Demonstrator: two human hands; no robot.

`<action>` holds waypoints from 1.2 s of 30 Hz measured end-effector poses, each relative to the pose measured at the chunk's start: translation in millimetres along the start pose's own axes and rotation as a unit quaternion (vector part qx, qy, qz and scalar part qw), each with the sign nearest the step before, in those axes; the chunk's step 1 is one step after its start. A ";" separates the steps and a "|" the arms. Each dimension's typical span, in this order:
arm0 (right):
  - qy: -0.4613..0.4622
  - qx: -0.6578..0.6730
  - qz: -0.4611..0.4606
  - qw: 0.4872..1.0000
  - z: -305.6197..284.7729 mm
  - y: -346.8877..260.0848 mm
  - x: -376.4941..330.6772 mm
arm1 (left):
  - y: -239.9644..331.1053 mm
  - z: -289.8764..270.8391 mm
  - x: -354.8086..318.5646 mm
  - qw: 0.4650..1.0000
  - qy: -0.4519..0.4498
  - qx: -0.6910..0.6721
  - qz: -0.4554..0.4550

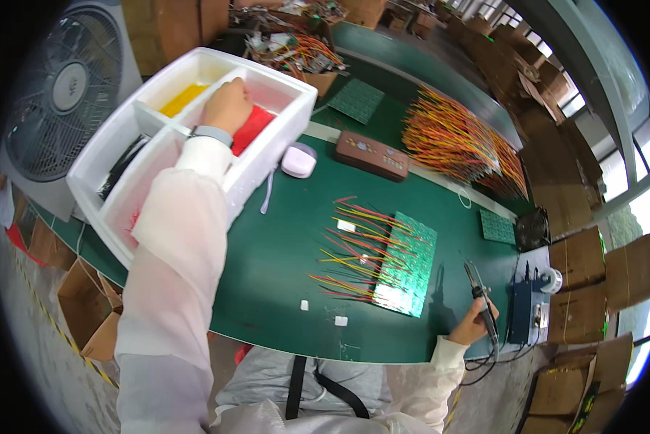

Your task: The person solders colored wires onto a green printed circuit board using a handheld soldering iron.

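Note:
At the left, my left hand reaches into a white foam box with compartments. Its fingers curl beside a bundle of red wires; their tips are hidden. Yellow wires and black wires lie in other compartments. My right hand is closed round a soldering iron near the table's front right, tip pointing up and away. Between the hands lies a shiny green circuit board panel, apart from the iron. Red, yellow and dark wires stick out from its left side.
A blue soldering station stands at the right edge. Farther back lie a brown case, a small white case, a large wire bundle and another green panel. A grey fan stands beyond the box.

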State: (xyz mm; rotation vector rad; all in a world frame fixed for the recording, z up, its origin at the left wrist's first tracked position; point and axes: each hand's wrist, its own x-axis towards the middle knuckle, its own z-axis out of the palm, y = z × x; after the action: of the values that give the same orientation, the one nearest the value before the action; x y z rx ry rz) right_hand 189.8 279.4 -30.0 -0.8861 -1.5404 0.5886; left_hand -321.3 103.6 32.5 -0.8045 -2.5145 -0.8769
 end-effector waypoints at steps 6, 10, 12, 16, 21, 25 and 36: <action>-0.014 -0.033 0.000 0.999 -5.7 5.9 2.2 | 1.4 -39.5 23.4 0.986 0.145 -0.046 0.067; -0.028 -0.033 0.015 0.999 0.7 -3.1 -0.1 | -78.0 -59.2 36.5 0.997 0.049 0.062 -0.006; -0.025 -0.032 -0.004 0.999 -1.0 5.0 1.3 | -75.9 -52.7 28.5 0.976 -0.090 0.136 -0.143; -0.020 -0.017 -0.014 1.000 2.2 -3.9 1.2 | -77.9 -53.5 32.6 0.976 -0.141 0.050 -0.159; -0.023 -0.022 0.004 0.999 2.5 -7.9 -1.5 | -78.9 -58.7 31.0 0.988 -0.071 -0.007 -0.138; -0.010 -0.013 -0.010 1.000 2.5 -6.7 -1.5 | -76.9 -59.5 28.0 0.991 -0.034 -0.042 -0.122; -0.014 0.025 0.008 1.000 4.4 -12.2 0.6 | -87.4 -55.8 35.6 0.988 0.069 -0.126 -0.049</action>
State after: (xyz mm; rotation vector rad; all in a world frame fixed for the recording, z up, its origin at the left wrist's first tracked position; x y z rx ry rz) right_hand 183.0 273.4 -20.7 -0.8548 -1.5390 0.6514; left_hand -394.8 24.8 52.3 -0.6707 -2.3685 -1.2580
